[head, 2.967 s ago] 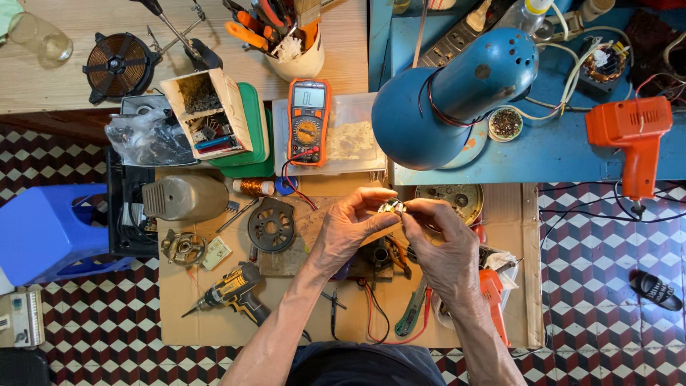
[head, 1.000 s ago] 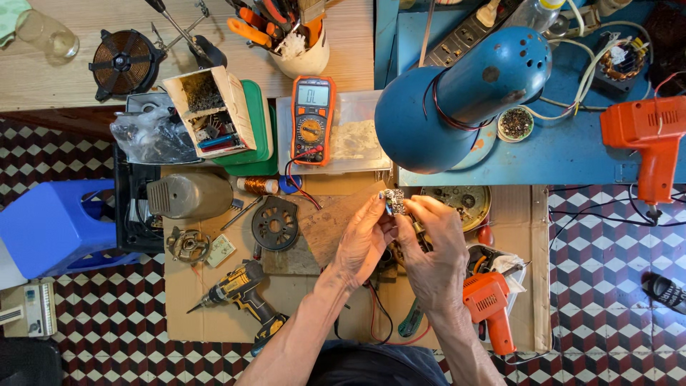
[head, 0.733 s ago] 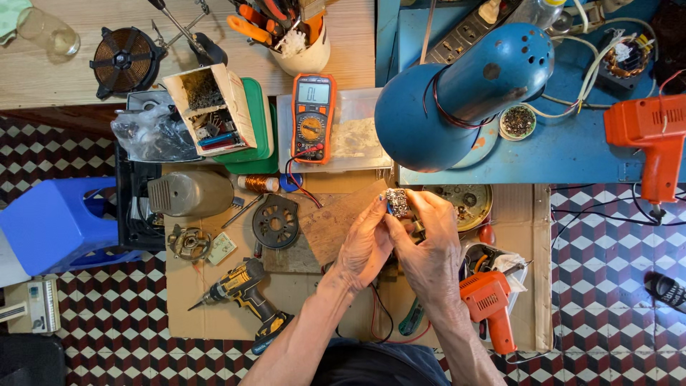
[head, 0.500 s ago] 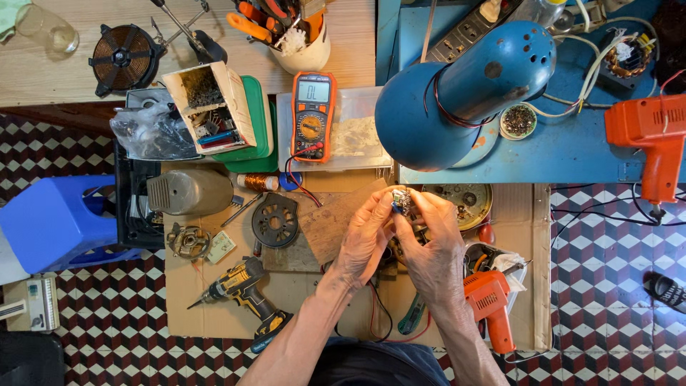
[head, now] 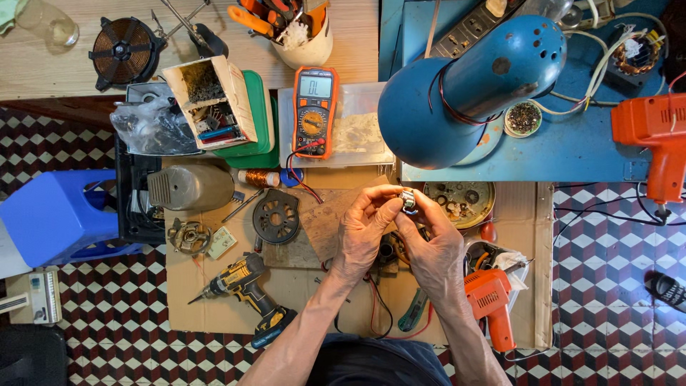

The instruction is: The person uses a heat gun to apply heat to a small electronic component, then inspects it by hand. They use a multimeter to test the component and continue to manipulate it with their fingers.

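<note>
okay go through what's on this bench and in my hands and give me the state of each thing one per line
Small metal part: pinched between the fingertips of both hands.
Left hand: closed on the part.
Right hand: closed on the part.
Multimeter: lying flat, display lit.
Yellow cordless drill: lying on its side.
Blue lamp: tilted over the bench.
Small cardboard box: open, full of parts.

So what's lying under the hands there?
Under the left hand and right hand, which pinch a small metal part, lie cardboard and red and black wires; the hands hide a dark part.
</note>
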